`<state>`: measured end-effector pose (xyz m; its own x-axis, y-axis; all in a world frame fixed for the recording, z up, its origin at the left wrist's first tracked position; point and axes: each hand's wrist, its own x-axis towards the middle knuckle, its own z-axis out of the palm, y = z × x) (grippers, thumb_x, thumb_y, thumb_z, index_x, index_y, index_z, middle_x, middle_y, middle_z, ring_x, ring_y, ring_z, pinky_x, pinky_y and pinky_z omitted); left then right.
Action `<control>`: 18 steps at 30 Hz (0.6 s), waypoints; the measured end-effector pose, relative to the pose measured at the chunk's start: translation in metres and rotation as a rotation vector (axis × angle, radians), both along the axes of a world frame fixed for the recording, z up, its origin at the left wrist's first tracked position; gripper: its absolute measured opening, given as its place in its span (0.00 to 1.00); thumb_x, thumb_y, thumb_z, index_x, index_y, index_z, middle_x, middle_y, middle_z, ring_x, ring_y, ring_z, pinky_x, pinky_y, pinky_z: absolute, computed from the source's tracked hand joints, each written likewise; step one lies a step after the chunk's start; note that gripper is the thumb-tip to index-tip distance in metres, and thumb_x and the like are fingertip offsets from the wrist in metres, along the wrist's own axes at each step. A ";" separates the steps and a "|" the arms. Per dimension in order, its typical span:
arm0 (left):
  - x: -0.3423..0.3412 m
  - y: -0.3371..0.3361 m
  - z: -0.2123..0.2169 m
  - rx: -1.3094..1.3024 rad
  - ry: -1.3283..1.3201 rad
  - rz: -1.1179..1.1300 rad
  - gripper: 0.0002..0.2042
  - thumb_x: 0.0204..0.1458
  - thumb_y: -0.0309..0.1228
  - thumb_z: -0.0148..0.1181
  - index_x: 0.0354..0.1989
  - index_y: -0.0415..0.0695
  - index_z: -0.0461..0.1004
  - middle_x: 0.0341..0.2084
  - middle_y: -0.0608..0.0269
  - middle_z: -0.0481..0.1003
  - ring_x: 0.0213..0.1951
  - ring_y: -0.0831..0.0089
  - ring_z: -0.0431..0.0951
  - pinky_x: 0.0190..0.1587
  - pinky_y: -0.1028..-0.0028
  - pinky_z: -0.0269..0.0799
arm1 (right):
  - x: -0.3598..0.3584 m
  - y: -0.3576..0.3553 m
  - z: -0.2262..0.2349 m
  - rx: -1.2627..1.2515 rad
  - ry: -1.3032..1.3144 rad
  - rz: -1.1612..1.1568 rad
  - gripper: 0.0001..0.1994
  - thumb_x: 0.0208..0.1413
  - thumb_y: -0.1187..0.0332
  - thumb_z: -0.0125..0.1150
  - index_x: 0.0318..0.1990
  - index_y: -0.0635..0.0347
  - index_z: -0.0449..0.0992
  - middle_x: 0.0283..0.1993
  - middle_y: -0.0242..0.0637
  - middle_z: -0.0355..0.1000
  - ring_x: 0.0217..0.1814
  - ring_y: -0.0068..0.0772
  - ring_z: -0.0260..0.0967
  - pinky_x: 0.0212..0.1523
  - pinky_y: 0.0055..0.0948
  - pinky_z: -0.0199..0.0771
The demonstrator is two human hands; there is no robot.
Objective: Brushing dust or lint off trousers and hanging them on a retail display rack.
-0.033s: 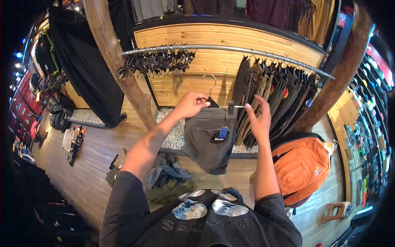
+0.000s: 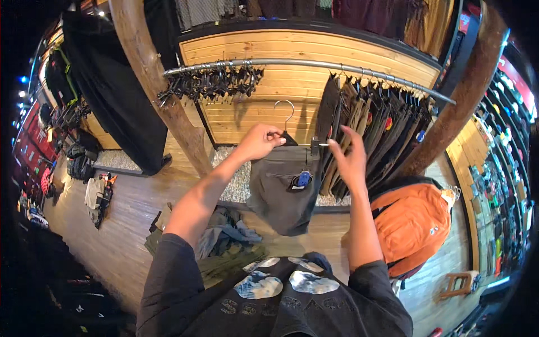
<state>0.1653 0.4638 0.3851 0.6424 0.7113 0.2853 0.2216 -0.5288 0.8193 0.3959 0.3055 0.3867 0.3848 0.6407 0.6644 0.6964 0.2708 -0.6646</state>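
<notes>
A pair of dark grey trousers [image 2: 281, 205], folded, hangs from a black clip hanger [image 2: 288, 138] with a curved metal hook. My left hand [image 2: 264, 141] pinches the hanger's bar beside the hook, over the waistband. At the bar's right end a black clip [image 2: 315, 147] sits on the waistband. My right hand [image 2: 351, 160] is just to the right of that clip, fingers apart and thumb pointing toward it; whether the thumb touches the clip's pale lever I cannot tell. A blue tag [image 2: 304, 179] hangs on the trousers near a pocket.
Behind, a metal rail [image 2: 303, 63] carries bunched black hangers [image 2: 216, 81] at left and hanging trousers [image 2: 376, 135] at right. Wooden posts [image 2: 154, 78] flank it. Folded clothes [image 2: 227, 236] lie on the floor; an orange backpack [image 2: 412, 224] is at right near a wooden stool [image 2: 456, 285].
My right hand has shifted slightly left, its thumb closer to the clip. My left hand keeps its pinch on the hanger.
</notes>
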 end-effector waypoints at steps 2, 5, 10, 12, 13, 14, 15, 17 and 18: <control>0.004 -0.004 0.006 -0.013 0.031 -0.016 0.15 0.51 0.30 0.68 0.41 0.31 0.77 0.23 0.68 0.75 0.26 0.84 0.69 0.30 0.77 0.67 | -0.003 0.008 0.004 -0.079 -0.219 0.124 0.24 0.51 0.64 0.70 0.54 0.62 0.72 0.53 0.46 0.71 0.57 0.41 0.69 0.56 0.32 0.67; 0.008 0.002 0.005 -0.049 0.080 -0.073 0.14 0.52 0.28 0.66 0.43 0.31 0.77 0.24 0.71 0.74 0.29 0.85 0.69 0.34 0.79 0.68 | -0.004 0.016 0.009 -0.462 -0.129 0.168 0.22 0.49 0.61 0.71 0.50 0.61 0.75 0.38 0.45 0.77 0.42 0.42 0.76 0.46 0.36 0.74; 0.011 0.029 -0.003 -0.005 0.124 -0.132 0.12 0.53 0.28 0.65 0.43 0.33 0.78 0.28 0.63 0.79 0.31 0.80 0.74 0.37 0.76 0.71 | 0.009 0.052 0.005 -0.432 -0.320 0.359 0.19 0.50 0.61 0.70 0.46 0.60 0.77 0.31 0.44 0.76 0.33 0.41 0.75 0.36 0.36 0.72; 0.016 0.034 0.002 0.045 0.106 -0.080 0.13 0.53 0.29 0.65 0.42 0.34 0.78 0.29 0.61 0.80 0.32 0.77 0.76 0.39 0.74 0.71 | 0.018 0.069 -0.001 -0.439 -0.330 0.393 0.15 0.52 0.62 0.68 0.43 0.60 0.77 0.33 0.43 0.75 0.33 0.41 0.74 0.36 0.34 0.71; 0.019 0.038 0.007 0.094 0.094 -0.029 0.13 0.53 0.31 0.65 0.42 0.35 0.79 0.29 0.59 0.80 0.33 0.74 0.78 0.40 0.73 0.72 | 0.024 0.076 -0.002 -0.436 -0.335 0.397 0.15 0.52 0.62 0.68 0.43 0.60 0.77 0.33 0.43 0.75 0.33 0.41 0.74 0.36 0.34 0.71; 0.019 0.043 0.011 0.094 0.092 -0.014 0.13 0.53 0.31 0.65 0.42 0.35 0.79 0.29 0.59 0.80 0.33 0.74 0.78 0.40 0.73 0.72 | 0.025 0.083 -0.001 -0.291 -0.338 0.406 0.14 0.52 0.62 0.67 0.42 0.60 0.77 0.33 0.42 0.75 0.31 0.40 0.73 0.35 0.33 0.70; 0.018 0.049 0.017 0.372 0.049 0.019 0.14 0.53 0.33 0.65 0.43 0.35 0.79 0.31 0.55 0.80 0.36 0.68 0.78 0.42 0.70 0.72 | 0.027 0.091 0.002 -0.145 -0.336 0.415 0.13 0.53 0.62 0.67 0.41 0.60 0.77 0.34 0.41 0.75 0.30 0.39 0.72 0.33 0.33 0.70; 0.020 0.059 0.027 0.657 0.016 0.060 0.15 0.53 0.35 0.65 0.43 0.36 0.79 0.32 0.51 0.80 0.38 0.63 0.79 0.44 0.67 0.72 | 0.037 0.104 0.008 -0.273 -0.253 0.445 0.12 0.53 0.63 0.67 0.40 0.60 0.76 0.35 0.40 0.75 0.27 0.36 0.69 0.30 0.32 0.68; 0.022 0.064 0.031 0.650 -0.029 0.147 0.17 0.53 0.38 0.64 0.45 0.36 0.78 0.35 0.48 0.79 0.41 0.59 0.79 0.45 0.65 0.73 | 0.041 0.112 0.008 -0.274 -0.253 0.467 0.12 0.52 0.63 0.67 0.40 0.60 0.76 0.35 0.39 0.75 0.26 0.35 0.68 0.29 0.31 0.67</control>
